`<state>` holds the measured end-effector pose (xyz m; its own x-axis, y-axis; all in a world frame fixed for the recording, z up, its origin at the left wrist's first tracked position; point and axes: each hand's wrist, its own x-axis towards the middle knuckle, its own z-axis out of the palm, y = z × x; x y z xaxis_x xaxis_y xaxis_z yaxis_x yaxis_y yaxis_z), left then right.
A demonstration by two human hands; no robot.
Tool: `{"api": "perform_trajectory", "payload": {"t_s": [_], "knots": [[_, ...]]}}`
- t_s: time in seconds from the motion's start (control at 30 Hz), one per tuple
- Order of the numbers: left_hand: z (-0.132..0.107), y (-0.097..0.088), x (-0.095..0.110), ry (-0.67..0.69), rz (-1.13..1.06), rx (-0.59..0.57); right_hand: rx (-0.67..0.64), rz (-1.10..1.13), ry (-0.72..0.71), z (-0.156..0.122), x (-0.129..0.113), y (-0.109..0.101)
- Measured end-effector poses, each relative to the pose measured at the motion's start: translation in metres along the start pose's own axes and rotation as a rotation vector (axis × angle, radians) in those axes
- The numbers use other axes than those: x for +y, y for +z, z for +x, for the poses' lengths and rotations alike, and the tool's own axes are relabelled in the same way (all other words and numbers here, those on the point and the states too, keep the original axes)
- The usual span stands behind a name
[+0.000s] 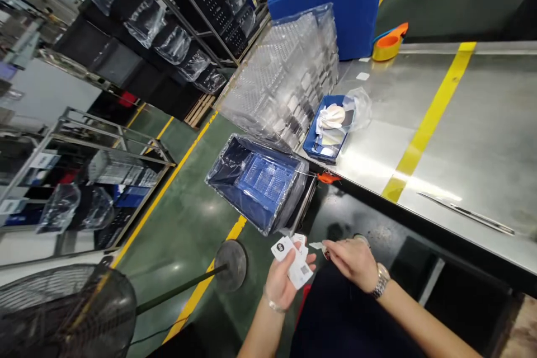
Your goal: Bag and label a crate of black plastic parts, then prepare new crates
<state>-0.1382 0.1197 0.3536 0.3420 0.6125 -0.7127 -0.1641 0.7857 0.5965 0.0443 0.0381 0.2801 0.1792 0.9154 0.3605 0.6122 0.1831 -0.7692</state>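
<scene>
Several small white printed cards (298, 272) lie fanned in my left hand (280, 284), the thumb pressed over them. One shows a round black mark, another a square code. Close by on the right, my right hand (353, 262) pinches a small white piece (316, 245), perhaps a card, between thumb and fingers; most of it is hidden. Both hands are low in front of my lap, below the bench edge. Beyond them stands a blue crate (222, 170) lined with clear plastic, with clear moulded trays inside.
On the metal bench (474, 140) stand a small blue bin (312, 142) with white cloth, stacked clear trays (281, 67), a blue board (331, 5), a yellow tape roll (386, 47) and thin tweezers-like tools (465, 212). A floor fan (67, 313) stands left, its round base (231, 265) near my left hand.
</scene>
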Motion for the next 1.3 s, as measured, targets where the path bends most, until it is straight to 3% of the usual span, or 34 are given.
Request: {"api": "perform_trajectory", "payload": {"t_s": [0.17,0.27,0.33,0.43,0.5,0.57,0.7,0.8,0.87,0.97,1.07,1.2,1.3], "knots": [[0.031,0.03,-0.031,-0.053,0.137,-0.04,-0.087,-0.027,-0.138,-0.02,0.056,-0.022],[0.05,0.035,-0.051,-0.041,0.184,-0.059,-0.129,0.077,-0.09,-0.026,0.084,-0.02],[0.065,0.034,-0.065,-0.021,0.219,-0.035,-0.142,0.213,0.056,-0.029,0.1,-0.012],[0.092,0.023,-0.087,0.034,0.295,0.062,-0.122,0.506,0.507,-0.031,0.122,0.012],[0.113,0.011,-0.102,0.058,0.392,0.102,-0.156,0.701,0.79,-0.033,0.136,0.033],[0.135,-0.003,-0.116,0.037,0.503,0.096,-0.209,0.872,0.902,-0.038,0.151,0.056],[0.177,-0.045,-0.144,-0.015,0.569,0.092,-0.206,1.013,0.949,-0.054,0.186,0.111],[0.205,-0.09,-0.16,0.032,0.477,0.246,-0.11,0.965,0.995,-0.052,0.22,0.166],[0.222,-0.122,-0.166,0.059,0.453,0.377,-0.02,0.963,0.935,-0.034,0.241,0.21],[0.24,-0.161,-0.163,0.061,0.549,0.444,0.026,0.966,0.741,0.017,0.255,0.272],[0.253,-0.184,-0.148,0.1,0.703,0.357,-0.063,0.993,0.579,0.066,0.233,0.299],[0.267,-0.197,-0.107,0.334,0.871,0.258,-0.245,1.11,0.367,0.083,0.179,0.276],[0.273,-0.199,-0.07,0.557,0.734,0.321,-0.23,1.065,0.359,0.07,0.17,0.252]]}}
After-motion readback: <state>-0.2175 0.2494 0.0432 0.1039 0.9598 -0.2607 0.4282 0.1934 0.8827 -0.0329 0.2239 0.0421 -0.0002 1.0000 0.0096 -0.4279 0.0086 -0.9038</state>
